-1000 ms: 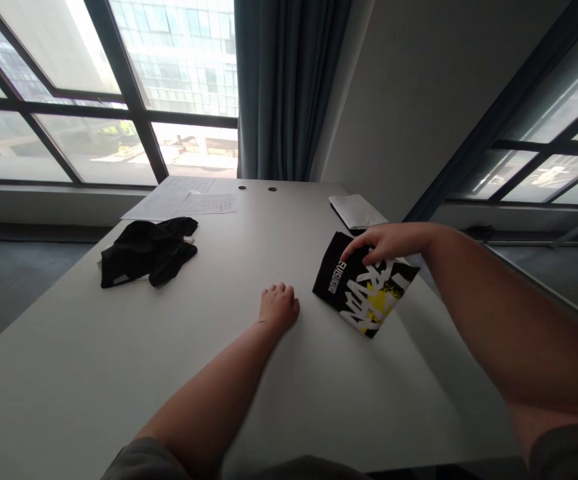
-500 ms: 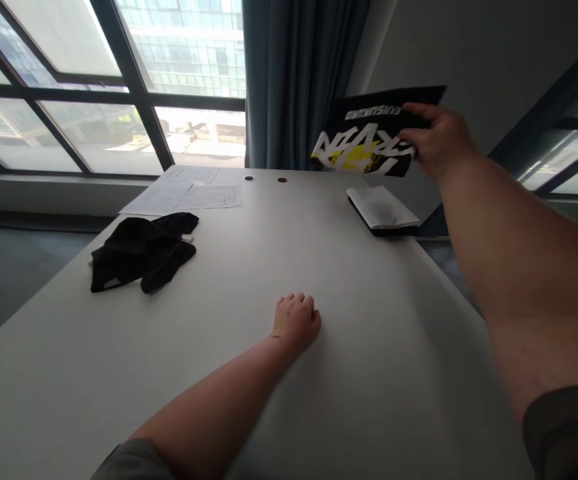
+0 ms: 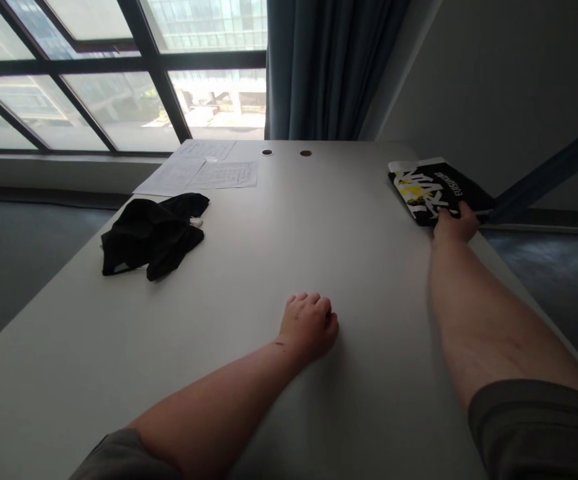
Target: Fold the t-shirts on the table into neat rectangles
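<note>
My right hand grips the near right edge of a flat black piece with white lettering and a yellow patch; its exact kind is unclear. It lies over a flat white-topped stack at the table's right edge, with only a pale strip of that stack showing at the back. Resting on the tabletop near the middle, my left hand has its fingers curled in, with nothing seen in them. A crumpled black cloth with a small white bit lies to the left, apart from both hands.
Printed paper sheets lie at the far left of the white table. Two round cable holes sit near its far edge. Beyond are a dark blue curtain and large windows.
My right hand has lowered the black printed piece from the air onto the white-topped stack at the right. My left hand stays curled on the table. The view has tilted down and shifted.
</note>
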The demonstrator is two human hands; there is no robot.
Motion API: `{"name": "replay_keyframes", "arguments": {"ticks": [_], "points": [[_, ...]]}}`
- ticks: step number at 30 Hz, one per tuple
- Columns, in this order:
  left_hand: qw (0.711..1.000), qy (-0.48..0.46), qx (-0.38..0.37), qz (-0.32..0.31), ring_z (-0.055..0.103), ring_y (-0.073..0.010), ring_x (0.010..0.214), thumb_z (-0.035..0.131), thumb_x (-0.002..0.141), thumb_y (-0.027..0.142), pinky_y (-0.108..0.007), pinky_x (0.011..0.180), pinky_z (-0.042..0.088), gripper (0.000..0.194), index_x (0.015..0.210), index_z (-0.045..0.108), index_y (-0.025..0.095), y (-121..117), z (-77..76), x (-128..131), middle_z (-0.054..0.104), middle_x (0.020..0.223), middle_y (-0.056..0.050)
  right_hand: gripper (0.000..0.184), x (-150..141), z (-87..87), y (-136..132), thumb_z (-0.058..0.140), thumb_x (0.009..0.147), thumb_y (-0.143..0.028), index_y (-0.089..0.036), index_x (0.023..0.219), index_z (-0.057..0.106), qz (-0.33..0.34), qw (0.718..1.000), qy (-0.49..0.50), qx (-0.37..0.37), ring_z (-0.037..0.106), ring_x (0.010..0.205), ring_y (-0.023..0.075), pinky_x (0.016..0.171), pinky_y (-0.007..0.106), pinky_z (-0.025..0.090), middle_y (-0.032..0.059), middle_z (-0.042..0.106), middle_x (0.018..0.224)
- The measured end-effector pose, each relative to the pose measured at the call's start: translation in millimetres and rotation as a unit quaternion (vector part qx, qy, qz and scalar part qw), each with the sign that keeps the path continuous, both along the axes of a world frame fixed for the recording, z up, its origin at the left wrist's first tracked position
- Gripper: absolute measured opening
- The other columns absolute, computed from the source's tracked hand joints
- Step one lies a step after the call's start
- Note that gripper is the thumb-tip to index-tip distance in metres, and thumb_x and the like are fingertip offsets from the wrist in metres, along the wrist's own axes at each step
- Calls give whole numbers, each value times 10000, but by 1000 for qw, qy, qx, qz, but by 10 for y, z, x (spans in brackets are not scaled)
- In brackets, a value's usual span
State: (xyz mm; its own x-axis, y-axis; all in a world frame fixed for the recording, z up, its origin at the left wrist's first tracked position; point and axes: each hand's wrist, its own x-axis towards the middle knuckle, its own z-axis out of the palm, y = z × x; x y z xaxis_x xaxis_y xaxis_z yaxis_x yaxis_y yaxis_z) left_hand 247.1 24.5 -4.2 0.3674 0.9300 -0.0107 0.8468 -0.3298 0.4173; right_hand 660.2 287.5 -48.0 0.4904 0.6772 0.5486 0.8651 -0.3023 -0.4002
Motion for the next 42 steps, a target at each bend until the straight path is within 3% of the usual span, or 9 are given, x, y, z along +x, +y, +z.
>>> {"name": "replay_keyframes", "arguments": {"ticks": [5,9,17,25,29,32,36,39,42], "points": [[1000,1,2,0,614,-255,992,528,968,358,-424,901,424,165,941,645,245,2,-34,6,702,1018,-82,544,-125,71,-143,458,973,-218,10,1464,519,-68,994,66,-45,436,1406,314,1171,393,313,355,414,1488],[1000,-7,19,3,615,-254,984,532,959,351,-418,901,431,166,932,655,243,-10,-33,7,707,1010,-81,726,-455,113,-380,377,1012,-299,76,1605,189,-51,979,53,-191,209,1533,289,1201,354,227,339,133,1648],[1000,-3,26,6,633,-255,1003,523,958,352,-412,914,454,198,961,685,238,-15,-32,-9,719,1036,-87,757,-918,22,-701,307,1031,-485,-26,1630,244,-12,946,48,-321,154,1561,344,1249,554,117,255,201,1687],[999,-25,44,-15,649,-224,1003,521,954,313,-339,925,467,206,983,713,246,245,-49,-287,739,1051,-60,751,-1558,103,-1320,211,1040,-537,-125,1667,174,27,926,13,-377,91,1585,366,1258,590,88,161,94,1737],[998,-6,47,35,637,-223,1016,500,964,309,-324,926,464,229,1018,713,243,464,-17,-665,730,1071,-65,740,-2156,120,-1755,272,1033,-526,-128,1655,232,56,933,27,-356,82,1578,411,1246,630,58,178,110,1731],[995,8,66,75,586,-253,1145,519,956,284,-359,1032,421,243,1106,701,222,617,14,-1115,678,1209,-101,741,-2743,61,-2225,379,1009,-529,-169,1648,271,153,935,39,-317,72,1579,418,1233,660,-9,173,137,1728],[946,49,187,259,386,-328,1382,579,930,255,-476,1135,316,325,1248,635,216,756,47,-1896,489,1482,-116,702,-3383,21,-2876,433,990,-525,-280,1637,314,296,911,5,-287,93,1579,421,1223,677,-38,100,175,1731],[906,85,227,347,251,-384,1460,578,940,245,-563,1177,224,481,1410,512,166,850,58,-2460,331,1608,-150,696,-3517,125,-3109,423,998,-562,-311,1638,315,360,881,-18,-306,77,1589,399,1232,662,-32,71,146,1736],[894,85,138,417,298,-414,1460,536,975,360,-619,1169,248,577,1485,436,109,981,41,-2835,370,1583,-235,699,-3414,285,-3092,425,1003,-596,-315,1635,324,393,853,-28,-341,90,1598,349,1257,605,11,71,139,1737]]}}
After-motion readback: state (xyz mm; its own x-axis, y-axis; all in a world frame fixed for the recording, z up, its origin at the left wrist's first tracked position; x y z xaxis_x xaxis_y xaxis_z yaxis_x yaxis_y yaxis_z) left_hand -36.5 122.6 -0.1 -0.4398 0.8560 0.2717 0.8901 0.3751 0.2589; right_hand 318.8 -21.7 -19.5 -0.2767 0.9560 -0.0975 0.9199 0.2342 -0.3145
